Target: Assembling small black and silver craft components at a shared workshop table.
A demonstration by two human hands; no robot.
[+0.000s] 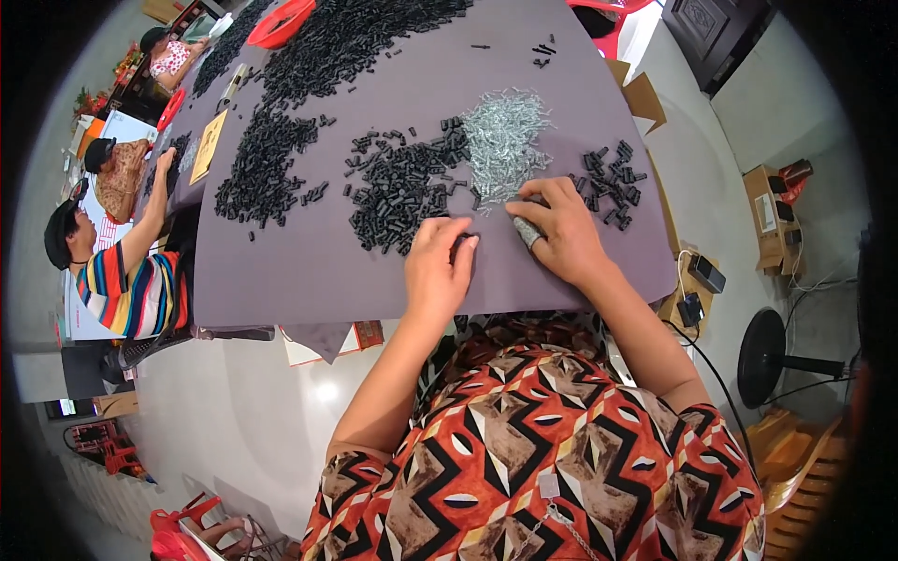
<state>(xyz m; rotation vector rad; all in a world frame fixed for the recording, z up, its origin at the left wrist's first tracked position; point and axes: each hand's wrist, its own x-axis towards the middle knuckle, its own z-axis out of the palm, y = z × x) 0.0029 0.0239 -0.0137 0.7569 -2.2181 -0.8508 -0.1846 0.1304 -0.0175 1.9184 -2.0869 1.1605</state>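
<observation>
Both my hands work low over the near edge of the cloth-covered table. My left hand [440, 266] is curled, thumb toward fingers, with a dark bit showing between them that looks like a small black plastic piece [459, 245]. Just to its right, my right hand [561, 229] bends its fingers down at the near edge of a heap of small silver screws [507, 140]; what its fingertips pinch, if anything, is hidden. A grey wrap [526, 231] covers one of its digits. Left of the screws lies a heap of short black plastic pieces [398, 192]. A smaller group of black pieces [613, 182] lies beyond my right hand.
More black pieces [267, 168] spread left and far across the purple-grey tablecloth [309, 280], near a red basin [281, 21]. Several people sit along the left, one in a striped shirt [140, 285]. Cardboard boxes [772, 220] and a black round-based stand [762, 355] are at right.
</observation>
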